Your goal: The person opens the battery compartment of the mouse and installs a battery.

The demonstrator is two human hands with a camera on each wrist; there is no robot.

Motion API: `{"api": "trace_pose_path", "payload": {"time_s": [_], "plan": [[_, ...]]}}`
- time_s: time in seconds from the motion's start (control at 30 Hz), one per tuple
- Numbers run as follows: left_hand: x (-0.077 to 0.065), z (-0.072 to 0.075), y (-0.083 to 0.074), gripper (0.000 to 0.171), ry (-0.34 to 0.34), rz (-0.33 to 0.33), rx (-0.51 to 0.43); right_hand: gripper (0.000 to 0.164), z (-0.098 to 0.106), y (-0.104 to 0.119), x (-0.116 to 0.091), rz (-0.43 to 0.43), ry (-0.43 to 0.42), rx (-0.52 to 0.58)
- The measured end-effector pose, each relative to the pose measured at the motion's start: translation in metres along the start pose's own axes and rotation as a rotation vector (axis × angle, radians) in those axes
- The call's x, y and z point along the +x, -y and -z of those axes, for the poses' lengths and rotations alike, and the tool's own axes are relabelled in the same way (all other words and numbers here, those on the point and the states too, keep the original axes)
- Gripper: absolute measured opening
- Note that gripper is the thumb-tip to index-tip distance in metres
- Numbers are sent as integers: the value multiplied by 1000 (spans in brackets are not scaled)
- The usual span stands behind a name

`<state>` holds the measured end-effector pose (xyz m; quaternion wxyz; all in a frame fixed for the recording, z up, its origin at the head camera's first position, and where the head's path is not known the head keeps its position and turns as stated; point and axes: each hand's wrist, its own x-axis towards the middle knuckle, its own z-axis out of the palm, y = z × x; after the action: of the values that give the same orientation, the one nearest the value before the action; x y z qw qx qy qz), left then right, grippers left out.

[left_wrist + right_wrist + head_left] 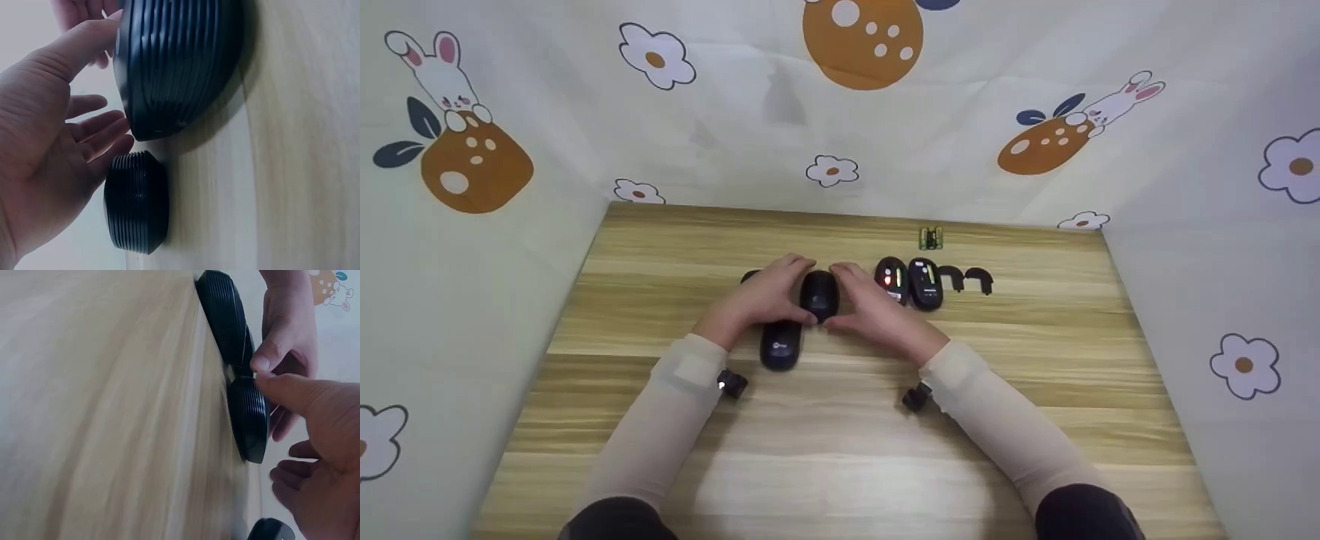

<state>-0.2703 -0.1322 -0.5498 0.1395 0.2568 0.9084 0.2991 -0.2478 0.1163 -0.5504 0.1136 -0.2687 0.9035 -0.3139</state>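
Observation:
A black computer mouse [819, 294] lies on the wooden table between my two hands. My left hand [769, 292] is at its left side, thumb at its near end and fingers loosely extended. On the other side is my right hand [877, 307], its thumb tip by the same near end. The right wrist view shows both thumbs meeting at this mouse [248, 419], the right fingers relaxed and apart from it. Just nearer lies a second black mouse [780, 346], large in the left wrist view. A third mouse [138, 202] is mostly hidden by my left hand in the head view.
Right of my hands lie two upturned mice, one glowing red [892, 279] and one beside it [925, 285], each showing a battery. Two curved black covers [952, 277] lie further right. Small green batteries [931, 238] sit behind. Patterned cloth [832, 135] surrounds the table.

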Motion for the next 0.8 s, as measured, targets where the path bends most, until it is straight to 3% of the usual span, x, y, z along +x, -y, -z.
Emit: {"api": "trace_pose_path", "payload": {"time_s": [0.2,0.5,0.8], "plan": [[3,-2,1,104,28,-18,0,103,-5,2,9,-23,33,6],[6,-6,1,85,20,-71,37,83,-9,0,14,19,-3,6],[3,-7,-3,90,-25,-122,71,91,-4,-2,6,32,-25,7]]}}
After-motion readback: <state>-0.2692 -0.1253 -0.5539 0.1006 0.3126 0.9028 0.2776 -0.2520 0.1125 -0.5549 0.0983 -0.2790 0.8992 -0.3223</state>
